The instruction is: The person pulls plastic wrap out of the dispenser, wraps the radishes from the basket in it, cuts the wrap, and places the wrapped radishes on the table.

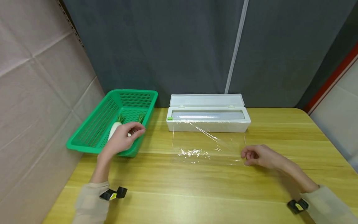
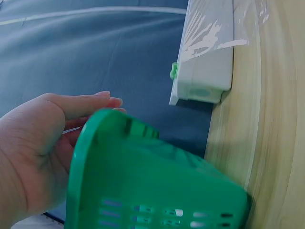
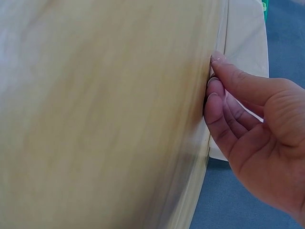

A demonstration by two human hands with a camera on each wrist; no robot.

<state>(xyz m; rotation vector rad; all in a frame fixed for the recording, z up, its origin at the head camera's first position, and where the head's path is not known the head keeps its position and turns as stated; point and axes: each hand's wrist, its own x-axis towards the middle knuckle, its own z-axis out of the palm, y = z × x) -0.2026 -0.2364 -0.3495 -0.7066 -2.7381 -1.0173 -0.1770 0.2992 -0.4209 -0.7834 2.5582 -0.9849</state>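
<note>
My left hand (image 1: 125,135) hovers over the near right side of a green plastic basket (image 1: 73,143), its fingers loosely bent and holding nothing. In the left wrist view the basket's rim overlaps the fingertips. A white radish (image 1: 114,129) with a cut green top lies in the basket, partly behind that hand; a second green top (image 1: 141,118) shows beside it. My right hand (image 1: 261,156) is at the near right corner of a sheet of clear plastic wrap (image 1: 193,153), fingers relaxed, thumb and fingertips slightly apart. The sheet runs from a white wrap dispenser (image 1: 209,127) toward me.
The dispenser's lid (image 1: 207,100) stands raised at the back, and a small green slider (image 1: 170,118) sits at its left end. A wrap roll (image 1: 208,115) lies inside. Behind the wooden table (image 1: 181,199) hangs a dark grey curtain (image 1: 167,46); a pale wall (image 1: 36,102) rises at left.
</note>
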